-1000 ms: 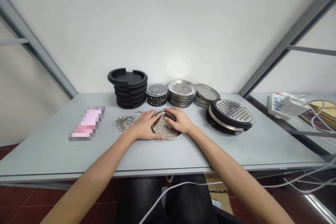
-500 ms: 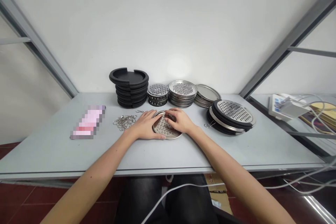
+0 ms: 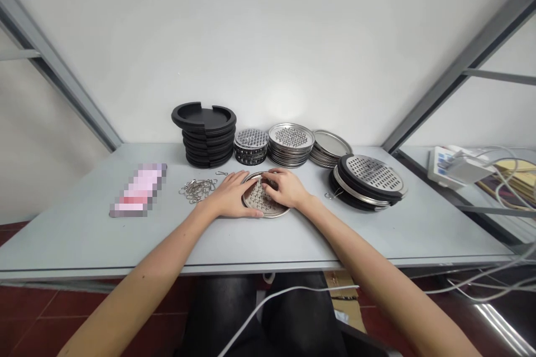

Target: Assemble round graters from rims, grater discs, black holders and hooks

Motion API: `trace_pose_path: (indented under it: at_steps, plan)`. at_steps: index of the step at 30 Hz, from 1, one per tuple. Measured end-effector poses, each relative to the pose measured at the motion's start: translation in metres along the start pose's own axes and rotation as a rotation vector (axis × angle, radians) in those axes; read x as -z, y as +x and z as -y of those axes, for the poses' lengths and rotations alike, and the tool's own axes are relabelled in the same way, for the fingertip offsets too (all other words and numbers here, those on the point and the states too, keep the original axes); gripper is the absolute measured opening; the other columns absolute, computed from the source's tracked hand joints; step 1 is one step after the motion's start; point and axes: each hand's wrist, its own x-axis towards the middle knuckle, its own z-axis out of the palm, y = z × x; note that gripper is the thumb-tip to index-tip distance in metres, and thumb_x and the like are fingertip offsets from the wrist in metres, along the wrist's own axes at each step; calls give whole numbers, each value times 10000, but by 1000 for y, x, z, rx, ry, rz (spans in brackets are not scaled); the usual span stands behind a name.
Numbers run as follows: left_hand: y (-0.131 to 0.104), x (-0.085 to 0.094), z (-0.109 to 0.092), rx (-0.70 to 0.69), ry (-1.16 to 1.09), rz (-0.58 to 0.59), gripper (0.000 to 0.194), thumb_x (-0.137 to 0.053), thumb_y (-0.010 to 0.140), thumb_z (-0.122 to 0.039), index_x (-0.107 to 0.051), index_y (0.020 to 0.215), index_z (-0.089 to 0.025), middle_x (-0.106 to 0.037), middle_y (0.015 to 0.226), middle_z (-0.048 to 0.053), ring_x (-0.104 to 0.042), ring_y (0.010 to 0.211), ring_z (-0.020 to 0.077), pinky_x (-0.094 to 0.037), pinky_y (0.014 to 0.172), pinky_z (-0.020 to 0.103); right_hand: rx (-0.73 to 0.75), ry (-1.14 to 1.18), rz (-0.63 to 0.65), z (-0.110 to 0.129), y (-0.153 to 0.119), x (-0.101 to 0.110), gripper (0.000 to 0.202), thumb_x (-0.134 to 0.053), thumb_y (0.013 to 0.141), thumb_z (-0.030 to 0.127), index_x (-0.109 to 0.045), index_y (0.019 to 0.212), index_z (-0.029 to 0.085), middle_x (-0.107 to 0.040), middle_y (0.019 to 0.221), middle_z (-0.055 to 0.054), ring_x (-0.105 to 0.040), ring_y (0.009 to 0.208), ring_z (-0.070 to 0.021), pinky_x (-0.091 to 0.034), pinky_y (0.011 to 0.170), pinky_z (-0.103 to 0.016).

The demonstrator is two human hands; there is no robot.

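Observation:
A round metal grater disc with a raised rim (image 3: 262, 199) lies on the grey table between my hands. My left hand (image 3: 235, 196) rests around its left edge, thumb and fingers spread apart. From the right, my right hand (image 3: 285, 187) reaches over the rim with bent fingers touching the disc's upper part; whether the fingertips pinch anything is too small to tell. Left of my left hand is a pile of small wire clips (image 3: 196, 191), with a single clip (image 3: 221, 173) just behind it.
Along the wall stand black ring holders (image 3: 205, 134), small grater discs (image 3: 251, 145), rimmed grater discs (image 3: 291, 139) and plain metal rings (image 3: 333, 145). Assembled black-rimmed graters (image 3: 371, 178) sit at right. A phone (image 3: 138, 189) lies left; a power strip (image 3: 446, 167) is far right.
The camera view has shifted slightly, so everything appears a little higher. Both hands stay at the disc, with almost no change in their pose.

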Motion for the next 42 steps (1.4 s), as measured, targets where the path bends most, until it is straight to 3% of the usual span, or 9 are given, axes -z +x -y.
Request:
trace_pose_path:
  at_steps: [5,18,30,38,42]
  plan:
    - [0,-1,0,5,-20,-7,1077,-548,653,-826,-281,1495,-211,-226,1556,158,-169,1429,392,-153,1149,529,-8,-27,18,3,0,2,235,-502,868,277,-678,990,181,-688,912,-83,-611,909,-234,-445,823,-314]
    - [0,3,1,1,-49,-1,1056,-600,646,-795,-266,1499,-270,-225,1567,135,-184,1433,376,-170,1148,535,-68,231,-70,-10,-2,-11,366,-511,763,161,-652,1100,163,-657,1146,-101,-583,1073,-244,-449,962,-355]
    - [0,4,3,8,-71,-9,1048,-604,672,-768,-238,1504,-247,-220,1565,146,-196,1430,373,-187,1150,522,-152,274,-196,-21,-1,-13,376,-489,796,143,-629,1145,160,-691,1091,-90,-603,1029,-233,-462,947,-373]
    - [-1,3,8,44,-120,-42,924,-552,762,-718,-260,1492,-231,-259,1550,142,-239,1422,345,-237,1147,493,-114,207,-208,-27,-1,-9,210,-498,823,137,-688,900,181,-698,1030,-82,-601,1000,-237,-442,939,-392]
    - [0,4,10,10,-138,-137,715,-453,915,-523,-233,1493,-165,-325,1521,144,-316,1397,277,-269,1149,429,-151,195,-209,-29,0,-8,176,-508,824,140,-679,841,178,-694,1038,-87,-597,1003,-238,-439,943,-394]
